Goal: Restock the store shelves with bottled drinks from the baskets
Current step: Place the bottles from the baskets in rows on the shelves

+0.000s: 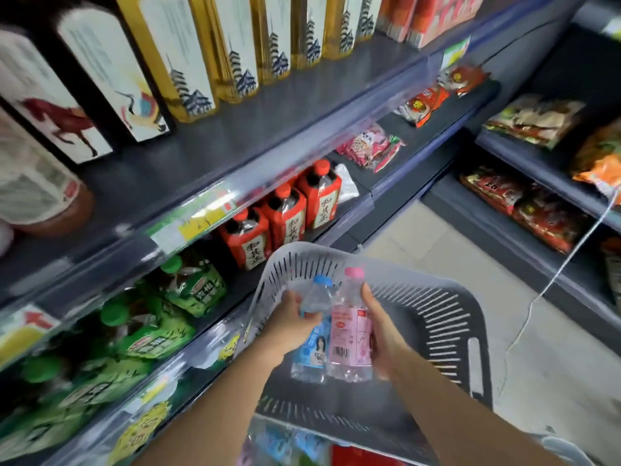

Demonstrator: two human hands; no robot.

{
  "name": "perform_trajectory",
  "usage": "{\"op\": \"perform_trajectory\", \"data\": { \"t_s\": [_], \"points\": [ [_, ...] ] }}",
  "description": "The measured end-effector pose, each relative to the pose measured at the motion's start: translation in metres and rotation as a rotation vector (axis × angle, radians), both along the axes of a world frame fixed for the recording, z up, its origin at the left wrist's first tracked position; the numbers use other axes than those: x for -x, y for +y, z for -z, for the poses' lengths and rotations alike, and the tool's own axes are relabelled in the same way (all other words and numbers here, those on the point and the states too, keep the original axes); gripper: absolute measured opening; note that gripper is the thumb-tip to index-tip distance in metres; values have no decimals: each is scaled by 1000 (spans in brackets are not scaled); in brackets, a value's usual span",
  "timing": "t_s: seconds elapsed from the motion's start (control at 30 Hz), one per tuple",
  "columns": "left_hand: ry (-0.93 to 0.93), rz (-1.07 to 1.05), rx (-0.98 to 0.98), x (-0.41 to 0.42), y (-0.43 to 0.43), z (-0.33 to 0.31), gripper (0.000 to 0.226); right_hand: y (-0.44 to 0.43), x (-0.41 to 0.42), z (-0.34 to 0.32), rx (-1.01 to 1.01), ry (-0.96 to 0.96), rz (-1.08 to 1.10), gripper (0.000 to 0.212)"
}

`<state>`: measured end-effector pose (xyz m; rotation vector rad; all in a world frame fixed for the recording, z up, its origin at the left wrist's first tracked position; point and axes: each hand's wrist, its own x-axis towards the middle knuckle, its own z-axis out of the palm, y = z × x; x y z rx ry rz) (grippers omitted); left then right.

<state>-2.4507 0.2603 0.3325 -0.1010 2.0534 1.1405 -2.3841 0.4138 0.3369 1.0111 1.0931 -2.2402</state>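
Observation:
My left hand grips a clear bottle with a blue cap and blue label. Right beside it, my right hand grips a clear bottle with a pink cap and pink label. Both bottles touch side by side, held above a grey slotted plastic basket whose inside looks bare. Below the basket's near rim lie more bottles with blue labels, blurred. The shelf unit stands to my left.
The top shelf holds tall yellow bottles and boxed bottles. One shelf down stand red-labelled bottles and green-labelled bottles, with snack packets farther right. Another shelf unit with red packets stands across the tiled aisle floor.

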Motion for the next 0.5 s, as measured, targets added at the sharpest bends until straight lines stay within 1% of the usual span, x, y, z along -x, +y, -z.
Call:
{"op": "perform_trajectory", "data": {
  "t_s": [0.13, 0.2, 0.23, 0.27, 0.33, 0.37, 0.4, 0.5],
  "points": [
    [-96, -103, -79, 4, -7, -52, 31, 8, 9, -47, -96, 65, -79, 65],
    [-156, -144, -145, 5, -13, -80, 34, 4, 14, -75, -116, 106, -90, 61],
    [-156, -150, -175, 4, -17, -94, 32, 1, 16, -87, -114, 153, -87, 62],
    [-132, -158, -195, 4, -21, -108, 29, -4, 18, -99, -130, 198, -85, 71],
    [-78, -182, -209, 4, -32, -136, 29, -12, 23, -119, -176, 221, -108, 97],
    [-57, -189, -226, 5, -38, -151, 31, -16, 26, -130, -192, 234, -108, 100],
    [-33, -208, -246, 5, -44, -167, 32, -20, 27, -143, -204, 259, -104, 96],
    [40, -220, -294, 6, -66, -212, 34, -36, 33, -188, -213, 365, -110, 75]
  ]
}}
